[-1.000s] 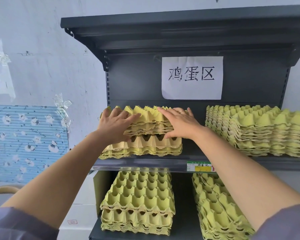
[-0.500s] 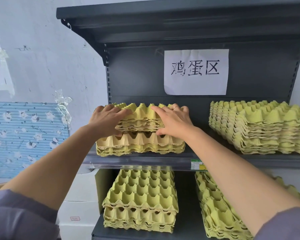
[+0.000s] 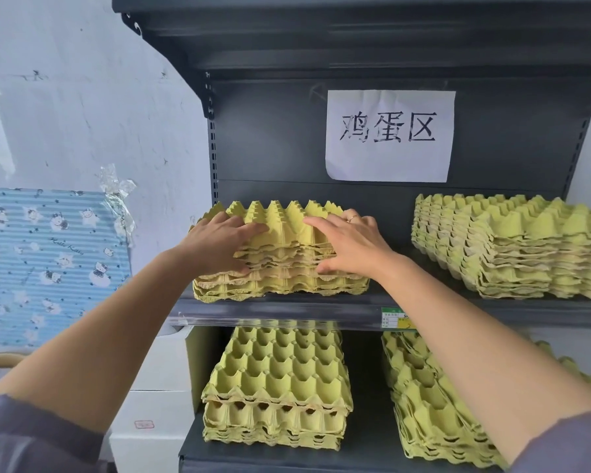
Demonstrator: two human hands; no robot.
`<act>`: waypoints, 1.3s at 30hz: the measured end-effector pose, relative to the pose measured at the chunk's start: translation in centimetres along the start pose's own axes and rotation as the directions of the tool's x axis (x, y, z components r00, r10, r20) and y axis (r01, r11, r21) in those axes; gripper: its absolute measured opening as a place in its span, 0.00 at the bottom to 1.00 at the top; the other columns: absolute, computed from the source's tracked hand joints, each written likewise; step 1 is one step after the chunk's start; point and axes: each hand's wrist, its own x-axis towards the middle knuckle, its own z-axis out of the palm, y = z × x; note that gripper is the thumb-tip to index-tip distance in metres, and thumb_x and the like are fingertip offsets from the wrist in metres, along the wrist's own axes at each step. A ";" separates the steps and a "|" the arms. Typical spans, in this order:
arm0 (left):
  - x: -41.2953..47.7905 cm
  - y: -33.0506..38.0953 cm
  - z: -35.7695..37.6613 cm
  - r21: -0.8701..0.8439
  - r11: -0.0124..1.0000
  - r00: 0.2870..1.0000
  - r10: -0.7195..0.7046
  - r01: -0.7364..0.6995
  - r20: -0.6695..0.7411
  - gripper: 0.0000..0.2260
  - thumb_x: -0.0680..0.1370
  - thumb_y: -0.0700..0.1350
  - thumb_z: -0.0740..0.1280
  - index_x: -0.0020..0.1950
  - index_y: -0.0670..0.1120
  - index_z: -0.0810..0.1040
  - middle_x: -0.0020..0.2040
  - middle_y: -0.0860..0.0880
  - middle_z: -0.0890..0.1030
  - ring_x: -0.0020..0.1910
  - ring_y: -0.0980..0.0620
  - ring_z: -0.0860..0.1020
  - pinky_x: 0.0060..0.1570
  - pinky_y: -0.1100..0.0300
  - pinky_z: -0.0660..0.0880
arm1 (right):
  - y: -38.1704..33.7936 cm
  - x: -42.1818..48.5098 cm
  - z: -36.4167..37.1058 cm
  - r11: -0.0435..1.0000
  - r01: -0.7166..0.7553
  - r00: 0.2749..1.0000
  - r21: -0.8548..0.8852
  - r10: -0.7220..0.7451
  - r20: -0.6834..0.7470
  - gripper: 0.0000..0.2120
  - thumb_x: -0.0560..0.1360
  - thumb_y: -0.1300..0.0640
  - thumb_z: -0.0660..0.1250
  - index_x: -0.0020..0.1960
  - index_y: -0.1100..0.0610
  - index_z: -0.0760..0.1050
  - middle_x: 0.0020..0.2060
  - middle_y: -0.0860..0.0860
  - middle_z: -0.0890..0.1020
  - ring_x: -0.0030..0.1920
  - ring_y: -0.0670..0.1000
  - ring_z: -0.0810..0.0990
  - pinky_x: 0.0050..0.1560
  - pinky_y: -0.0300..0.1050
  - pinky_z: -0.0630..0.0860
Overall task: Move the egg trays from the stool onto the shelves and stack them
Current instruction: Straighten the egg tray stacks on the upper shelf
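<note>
A bundle of yellow egg trays (image 3: pixel 284 230) lies on top of a few more yellow trays (image 3: pixel 280 286) at the left of the dark upper shelf (image 3: pixel 287 312). My left hand (image 3: pixel 219 245) grips the bundle's left front corner, fingers over the top and thumb at the front edge. At the right front corner, my right hand (image 3: pixel 350 247), with a ring on one finger, grips the bundle the same way. The bundle sits down on the lower trays with no gap showing. The stool's trays are out of view.
A taller stack of yellow trays (image 3: pixel 526 254) fills the shelf's right side. On the lower shelf stand two more stacks (image 3: pixel 277 380) (image 3: pixel 430 404). A paper sign (image 3: pixel 389 134) hangs on the back panel. White boxes (image 3: pixel 157 404) and a blue patterned sheet (image 3: pixel 48 264) are at left.
Both hands have lowered the upper bundle onto the trays beneath, closing the gap between them. The view has moved closer to the shelf.
</note>
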 end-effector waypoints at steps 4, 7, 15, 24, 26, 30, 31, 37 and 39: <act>-0.6 0.6 0.2 0.012 1.000 1.000 -0.010 0.011 -0.027 0.37 0.73 0.59 0.67 0.76 0.58 0.51 0.67 0.50 0.67 0.66 0.47 0.63 0.63 0.51 0.63 | 0.0 -0.3 0.4 1.000 0.001 1.000 -0.016 -0.001 -0.012 0.43 0.69 0.36 0.69 0.76 0.43 0.51 0.70 0.49 0.68 0.70 0.57 0.62 0.64 0.57 0.63; -1.2 1.2 0.7 0.058 0.998 0.999 -0.028 0.030 -0.038 0.42 0.69 0.64 0.69 0.76 0.58 0.49 0.66 0.49 0.65 0.66 0.46 0.62 0.64 0.48 0.62 | 0.4 -0.4 0.5 1.000 -0.002 1.000 -0.004 0.001 -0.017 0.45 0.68 0.35 0.69 0.77 0.44 0.50 0.70 0.50 0.66 0.70 0.56 0.63 0.66 0.56 0.61; -1.3 0.6 1.5 0.164 0.986 0.995 -0.024 0.040 -0.099 0.44 0.67 0.62 0.71 0.75 0.58 0.50 0.65 0.49 0.65 0.64 0.47 0.64 0.60 0.52 0.65 | -0.8 -0.4 0.2 0.995 -0.037 0.998 -0.093 0.033 -0.044 0.45 0.67 0.30 0.67 0.75 0.44 0.52 0.67 0.51 0.70 0.64 0.57 0.72 0.63 0.56 0.66; -1.6 0.1 1.9 0.158 0.987 0.994 -0.015 0.031 -0.104 0.43 0.68 0.63 0.70 0.76 0.59 0.50 0.64 0.50 0.67 0.63 0.47 0.64 0.60 0.54 0.64 | -0.2 -0.6 1.0 0.996 -0.051 0.998 0.078 0.054 -0.041 0.29 0.78 0.37 0.55 0.76 0.44 0.56 0.71 0.49 0.65 0.69 0.55 0.65 0.67 0.56 0.59; -1.6 0.2 1.9 0.162 0.986 0.994 -0.014 0.031 -0.106 0.43 0.68 0.63 0.70 0.76 0.59 0.48 0.64 0.50 0.66 0.63 0.48 0.64 0.59 0.54 0.64 | 0.1 -0.4 1.3 0.995 -0.062 0.998 0.074 0.063 -0.011 0.27 0.79 0.38 0.54 0.75 0.47 0.60 0.71 0.49 0.64 0.70 0.55 0.65 0.68 0.56 0.58; -1.8 0.4 2.0 0.175 0.984 0.994 -0.016 0.035 -0.109 0.43 0.69 0.62 0.69 0.76 0.59 0.47 0.65 0.50 0.65 0.66 0.48 0.62 0.61 0.53 0.64 | -0.2 -0.3 1.2 0.998 -0.055 0.998 0.019 0.055 -0.020 0.27 0.79 0.38 0.53 0.76 0.47 0.58 0.72 0.49 0.64 0.69 0.56 0.67 0.67 0.55 0.60; -1.9 0.4 2.1 0.174 0.984 0.994 -0.019 0.038 -0.110 0.43 0.70 0.62 0.69 0.76 0.58 0.46 0.66 0.49 0.65 0.67 0.47 0.61 0.63 0.53 0.63 | -0.4 -0.4 1.3 0.998 -0.057 0.998 -0.006 0.057 -0.031 0.28 0.79 0.38 0.52 0.76 0.47 0.58 0.72 0.49 0.64 0.68 0.56 0.68 0.66 0.54 0.61; -1.9 0.1 2.1 0.171 0.984 0.995 -0.028 0.045 -0.099 0.43 0.70 0.62 0.69 0.76 0.59 0.46 0.67 0.49 0.64 0.69 0.47 0.60 0.64 0.52 0.63 | -0.8 -0.6 1.4 0.996 -0.080 0.996 -0.045 0.078 -0.050 0.28 0.79 0.37 0.51 0.75 0.46 0.58 0.71 0.49 0.65 0.66 0.56 0.71 0.64 0.54 0.63; -1.9 -0.1 2.1 0.171 0.984 0.995 -0.028 0.043 -0.094 0.43 0.69 0.62 0.69 0.76 0.59 0.46 0.67 0.50 0.64 0.69 0.47 0.60 0.64 0.52 0.63 | -1.0 -0.6 1.5 0.994 -0.094 0.994 -0.052 0.091 -0.052 0.28 0.79 0.36 0.51 0.75 0.46 0.58 0.71 0.49 0.66 0.66 0.56 0.71 0.64 0.54 0.63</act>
